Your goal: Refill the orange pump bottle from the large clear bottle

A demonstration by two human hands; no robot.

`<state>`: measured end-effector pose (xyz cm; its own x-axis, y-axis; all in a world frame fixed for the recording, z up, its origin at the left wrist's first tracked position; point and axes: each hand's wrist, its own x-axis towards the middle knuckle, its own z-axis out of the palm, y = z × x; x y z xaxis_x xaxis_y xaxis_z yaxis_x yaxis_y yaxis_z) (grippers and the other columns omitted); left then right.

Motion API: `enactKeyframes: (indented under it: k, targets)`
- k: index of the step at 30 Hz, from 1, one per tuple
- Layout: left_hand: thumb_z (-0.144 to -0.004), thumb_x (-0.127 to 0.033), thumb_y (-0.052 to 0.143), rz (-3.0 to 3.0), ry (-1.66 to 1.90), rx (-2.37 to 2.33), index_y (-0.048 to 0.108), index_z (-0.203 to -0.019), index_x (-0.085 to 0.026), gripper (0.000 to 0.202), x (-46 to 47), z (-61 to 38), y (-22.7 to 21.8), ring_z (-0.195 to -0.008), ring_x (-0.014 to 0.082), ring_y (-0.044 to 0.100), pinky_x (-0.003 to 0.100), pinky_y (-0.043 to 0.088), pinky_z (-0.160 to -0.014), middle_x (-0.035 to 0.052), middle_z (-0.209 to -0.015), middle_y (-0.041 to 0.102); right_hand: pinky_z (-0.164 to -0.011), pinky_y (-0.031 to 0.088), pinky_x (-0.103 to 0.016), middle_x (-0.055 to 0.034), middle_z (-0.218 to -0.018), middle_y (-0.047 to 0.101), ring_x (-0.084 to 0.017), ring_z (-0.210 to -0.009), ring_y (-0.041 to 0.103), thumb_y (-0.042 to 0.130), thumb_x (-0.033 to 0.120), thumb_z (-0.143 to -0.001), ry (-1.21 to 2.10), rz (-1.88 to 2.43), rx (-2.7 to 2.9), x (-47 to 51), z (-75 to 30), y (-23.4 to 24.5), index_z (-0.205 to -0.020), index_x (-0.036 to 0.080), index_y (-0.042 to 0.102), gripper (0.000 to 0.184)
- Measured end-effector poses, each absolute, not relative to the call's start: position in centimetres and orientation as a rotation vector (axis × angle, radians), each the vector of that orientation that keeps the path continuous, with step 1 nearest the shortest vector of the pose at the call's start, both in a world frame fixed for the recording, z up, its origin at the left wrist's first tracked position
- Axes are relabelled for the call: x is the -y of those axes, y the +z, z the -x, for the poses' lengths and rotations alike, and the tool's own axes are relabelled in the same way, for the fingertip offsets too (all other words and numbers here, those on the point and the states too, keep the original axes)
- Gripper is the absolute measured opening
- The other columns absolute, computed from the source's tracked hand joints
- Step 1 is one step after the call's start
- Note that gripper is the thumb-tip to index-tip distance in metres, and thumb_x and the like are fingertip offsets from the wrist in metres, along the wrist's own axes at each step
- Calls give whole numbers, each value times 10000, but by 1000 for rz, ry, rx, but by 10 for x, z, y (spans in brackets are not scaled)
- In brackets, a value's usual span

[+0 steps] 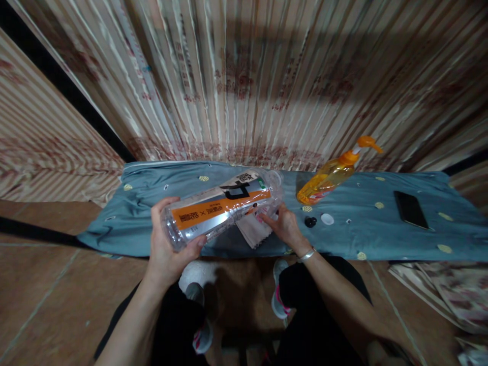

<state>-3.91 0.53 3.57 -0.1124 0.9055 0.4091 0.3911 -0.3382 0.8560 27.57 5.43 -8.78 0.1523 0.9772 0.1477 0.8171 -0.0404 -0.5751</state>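
A large clear plastic bottle (221, 203) with an orange and silver label lies tilted in the air over the bench, its open-looking neck toward the upper right. My left hand (168, 249) is closed around its base end. Near the neck, my right hand (285, 226) is closed on a small pale cloth (254, 231) with a zigzag edge and pink marks, held against the bottle's underside. Part of the cloth and some right fingertips are hidden behind the bottle. To the right are a black cap (310, 221) and a white disc (327, 218).
A pump bottle (328, 178) of orange liquid stands toward the back of the blue-green cloth-covered bench (366, 229). A dark phone (410, 209) lies farther right. Behind hangs a striped, floral curtain (244, 81). Below are my legs and shoes on a tiled floor (46, 284).
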Motion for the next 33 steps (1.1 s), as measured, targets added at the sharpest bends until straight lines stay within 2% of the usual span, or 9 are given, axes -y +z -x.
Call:
enactKeyframes:
  k: [12,18,23,28,31,33]
  targets:
    - [-658,-742,854,-1714,1473,-1442,522,-1255,-248,843,-8,39,35,-872,340,742,521,640,-758,76,-1042,684,-786,634,-364,-147,-1037,853,-344,-989,852,851,389,-928,387,1947,1722,-54,-274,-81,-1194,181,648,395]
    - [-641,-758,848,-1709,1478,-1461,537,-1234,-265,832,-8,39,36,-870,335,727,527,641,-759,78,-1071,672,-848,661,-435,-151,-1098,852,-347,-1027,845,835,355,-927,436,1924,1706,-54,-275,-81,-1227,212,632,390]
    - [-650,-757,846,-1711,1480,-1471,548,-1238,-261,825,-7,39,36,-901,348,733,540,648,-782,87,-1087,669,-818,664,-437,-125,-1061,854,-347,-996,847,829,357,-924,430,1915,1703,-54,-275,-81,-1193,252,627,352]
    - [-657,-743,845,-1711,1461,-1470,543,-1241,-261,815,-6,39,39,-925,353,734,557,653,-810,85,-1108,655,-816,650,-432,-157,-1073,856,-364,-999,844,834,379,-919,431,1918,1704,-53,-275,-80,-1218,218,633,395]
    - [-708,-699,830,-1739,1396,-1449,539,-1257,-256,763,-5,39,40,-943,342,748,539,656,-814,72,-1108,644,-818,640,-417,-178,-1085,853,-364,-1010,842,836,388,-926,423,1924,1713,-53,-274,-79,-1202,199,637,389]
    - [-691,-730,823,-1711,1450,-1459,542,-1242,-256,780,-5,38,40,-890,337,746,528,656,-769,61,-1058,649,-805,629,-394,-169,-1061,853,-357,-999,843,837,392,-932,415,1947,1714,-53,-273,-78,-1188,188,636,385]
